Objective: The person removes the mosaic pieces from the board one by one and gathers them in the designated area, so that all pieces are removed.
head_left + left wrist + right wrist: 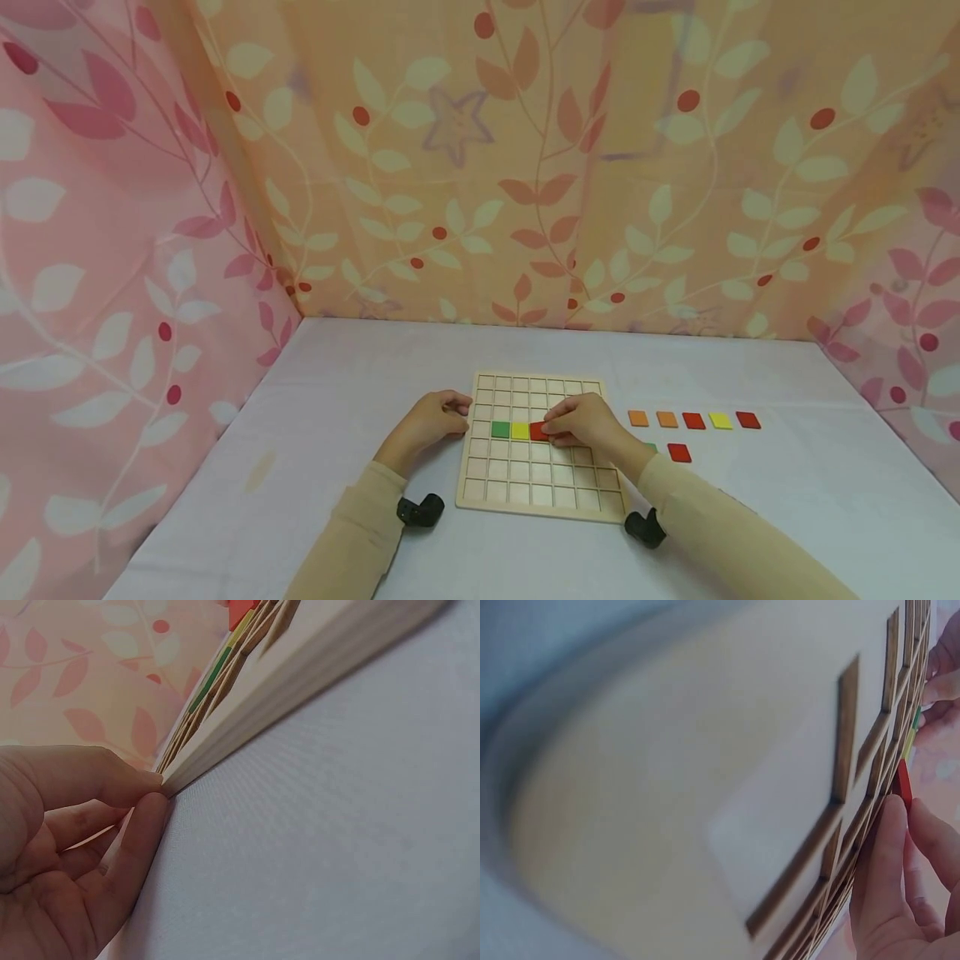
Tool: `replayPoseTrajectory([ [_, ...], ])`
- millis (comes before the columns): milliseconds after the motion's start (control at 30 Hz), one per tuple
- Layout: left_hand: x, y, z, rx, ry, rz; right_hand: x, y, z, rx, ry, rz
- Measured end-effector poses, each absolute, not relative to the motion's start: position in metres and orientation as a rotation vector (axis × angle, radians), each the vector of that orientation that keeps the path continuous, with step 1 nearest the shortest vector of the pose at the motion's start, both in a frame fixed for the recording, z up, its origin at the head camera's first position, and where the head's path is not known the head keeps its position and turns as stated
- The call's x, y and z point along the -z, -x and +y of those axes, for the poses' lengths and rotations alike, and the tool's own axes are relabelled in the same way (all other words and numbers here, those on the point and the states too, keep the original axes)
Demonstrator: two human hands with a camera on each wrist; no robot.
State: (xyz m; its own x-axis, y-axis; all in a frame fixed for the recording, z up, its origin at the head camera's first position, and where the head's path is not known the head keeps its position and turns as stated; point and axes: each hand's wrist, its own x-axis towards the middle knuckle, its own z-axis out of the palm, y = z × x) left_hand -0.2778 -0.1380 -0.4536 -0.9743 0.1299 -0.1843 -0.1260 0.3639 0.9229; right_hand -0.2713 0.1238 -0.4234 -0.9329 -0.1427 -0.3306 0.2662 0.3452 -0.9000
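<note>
A pale wooden grid board (542, 513) lies on the table, divided into square cells. In one of its rows sit a green tile (501, 429) and a yellow tile (520, 431), side by side. My right hand (590, 423) pinches a red square tile (537, 431) between thumb and fingers, just right of the yellow one; in the right wrist view this red tile (903, 782) stands tilted over the grid. At the board's left edge, my left hand (435, 421) holds the rim with thumb and fingertips, and the left wrist view shows those fingertips (154, 784) against the wood.
Right of the board, an orange tile (638, 418), another orange tile (667, 419), red tiles and a yellow tile (720, 421) form a row. Below it lie a red tile (679, 452) and a partly hidden green tile (652, 447). Patterned cloth walls (465, 208) surround the white tabletop (360, 358).
</note>
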Motion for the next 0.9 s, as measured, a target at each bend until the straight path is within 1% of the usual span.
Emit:
replayPoseTrajectory([
  [233,0.455,0.279,-0.138,-1.64,0.0,2.416,0.423,0.271,0.122,1.624,-0.127,2.27],
  [400,0.455,0.279,-0.138,-1.648,-0.004,2.407,0.42,0.268,0.13,1.649,-0.145,2.257],
  [667,0.452,0.277,-0.136,-1.652,0.015,2.403,0.41,0.259,0.159,1.651,-0.119,2.263],
  [900,0.453,0.277,-0.135,-1.656,0.026,2.41,0.403,0.252,0.189,1.529,-0.185,2.361],
])
